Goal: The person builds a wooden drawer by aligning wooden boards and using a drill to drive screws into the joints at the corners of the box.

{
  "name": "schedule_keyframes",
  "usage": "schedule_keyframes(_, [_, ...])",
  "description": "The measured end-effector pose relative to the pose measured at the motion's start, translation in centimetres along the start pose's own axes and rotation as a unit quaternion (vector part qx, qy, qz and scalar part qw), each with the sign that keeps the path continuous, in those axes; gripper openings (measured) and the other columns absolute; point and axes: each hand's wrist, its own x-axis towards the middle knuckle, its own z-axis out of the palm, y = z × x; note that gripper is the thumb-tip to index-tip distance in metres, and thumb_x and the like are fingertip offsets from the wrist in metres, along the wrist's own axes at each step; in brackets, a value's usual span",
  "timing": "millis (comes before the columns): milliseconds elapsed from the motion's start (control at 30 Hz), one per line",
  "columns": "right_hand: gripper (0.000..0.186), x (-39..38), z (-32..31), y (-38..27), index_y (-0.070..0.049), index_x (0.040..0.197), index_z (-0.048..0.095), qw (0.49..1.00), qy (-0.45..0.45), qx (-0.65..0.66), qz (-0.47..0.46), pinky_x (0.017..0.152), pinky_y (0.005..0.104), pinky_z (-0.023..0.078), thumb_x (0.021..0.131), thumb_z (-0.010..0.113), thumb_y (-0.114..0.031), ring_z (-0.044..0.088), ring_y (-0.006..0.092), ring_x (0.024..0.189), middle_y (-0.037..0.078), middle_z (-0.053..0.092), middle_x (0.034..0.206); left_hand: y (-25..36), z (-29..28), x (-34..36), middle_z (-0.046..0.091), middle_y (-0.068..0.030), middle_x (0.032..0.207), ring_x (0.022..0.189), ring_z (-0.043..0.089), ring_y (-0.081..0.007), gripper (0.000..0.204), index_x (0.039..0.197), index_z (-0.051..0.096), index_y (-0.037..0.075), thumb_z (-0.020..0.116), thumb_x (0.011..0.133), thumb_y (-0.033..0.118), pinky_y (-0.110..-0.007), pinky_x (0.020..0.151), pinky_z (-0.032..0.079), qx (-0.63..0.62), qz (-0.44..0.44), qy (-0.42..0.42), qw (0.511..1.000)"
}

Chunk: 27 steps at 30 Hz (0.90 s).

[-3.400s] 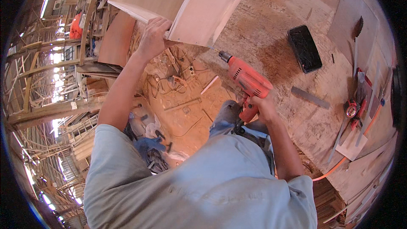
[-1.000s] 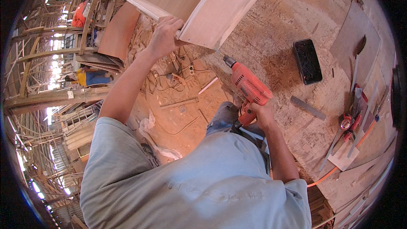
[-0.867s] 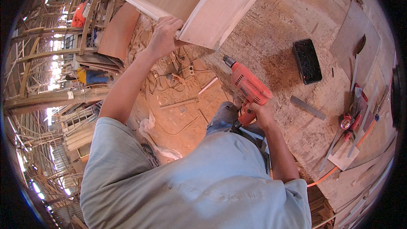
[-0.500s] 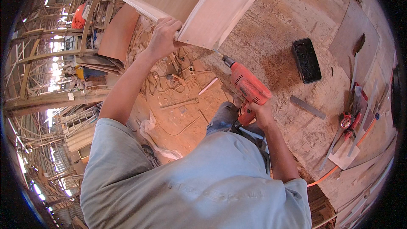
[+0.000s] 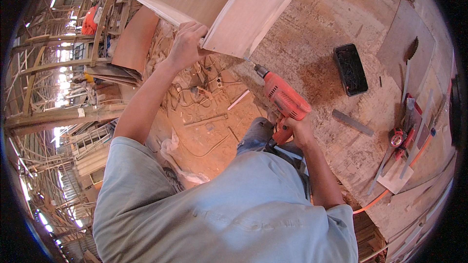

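Note:
My right hand [image 5: 296,129] is wrapped round the grip of a red power drill [image 5: 285,95]. The drill's chuck points up and left, and its bit meets the near corner of a pale wooden box [image 5: 253,14] at the top of the view. My left hand [image 5: 187,44] grips the box's near edge, fingers bent over the board and the thumb beneath, some way left of the bit. The box's far part runs out of view. Whether the bit has entered the wood is too small to tell.
On the worktable [image 5: 312,34] to the right are a black tray [image 5: 351,70] of small dark pieces, a flat grey strip [image 5: 352,122], a saw blade [image 5: 412,48] and a red tape measure [image 5: 397,139]. Cables [image 5: 195,92] and scraps litter the sandy floor. Stacked timber fills the left.
The drill, both hands and the box have barely moved; everything is shifted very slightly left in the view.

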Motion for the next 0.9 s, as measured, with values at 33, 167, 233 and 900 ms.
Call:
schedule_keyframes(33, [0.032, 0.0, 0.0, 0.1, -0.003, 0.101, 0.062, 1.000, 0.001, 0.001, 0.004, 0.065, 0.0341, 0.052, 0.070, 0.067, 0.000, 0.064, 0.0185, 0.075, 0.006, 0.066, 0.084, 0.0, 0.0, 0.0, 0.065, -0.0124, 0.089, 0.094, 0.062, -0.0350, 0.056, 0.091, 0.062, 0.006, 0.090, 0.065, 0.046, -0.046, 0.090, 0.045, 0.002, 0.003, 0.002, 1.000])
schedule_keyframes(167, [0.034, 0.2, -0.1, 0.3, -0.001, 0.104, 0.062, 1.000, 0.005, -0.002, 0.009, 0.066, 0.0365, 0.054, 0.070, 0.063, 0.002, 0.065, 0.0202, 0.073, 0.007, 0.066, 0.085, 0.3, -0.3, 0.1, 0.064, -0.0137, 0.093, 0.098, 0.061, -0.0367, 0.052, 0.093, 0.061, 0.004, 0.090, 0.063, 0.035, -0.047, 0.091, 0.045, -0.007, -0.004, -0.012, 1.000])
schedule_keyframes(233, [0.036, 0.2, -0.1, 0.4, 0.000, 0.105, 0.061, 1.000, 0.003, -0.005, 0.009, 0.067, 0.0376, 0.055, 0.070, 0.061, 0.003, 0.065, 0.0212, 0.073, 0.008, 0.066, 0.085, 0.3, -0.3, 0.0, 0.064, -0.0143, 0.095, 0.100, 0.061, -0.0376, 0.050, 0.095, 0.061, 0.003, 0.090, 0.062, 0.029, -0.047, 0.092, 0.045, -0.015, -0.015, -0.022, 1.000])
schedule_keyframes(900, [0.041, -0.3, 0.3, -1.5, -0.004, 0.115, 0.062, 0.998, -0.028, 0.003, 0.052, 0.071, 0.0355, 0.053, 0.074, 0.066, -0.001, 0.064, 0.0192, 0.080, 0.006, 0.066, 0.091, 0.0, 0.1, -0.3, 0.061, -0.0140, 0.090, 0.096, 0.060, -0.0379, 0.051, 0.094, 0.061, 0.004, 0.090, 0.064, 0.034, -0.047, 0.089, 0.045, -0.016, 0.000, 0.004, 1.000])
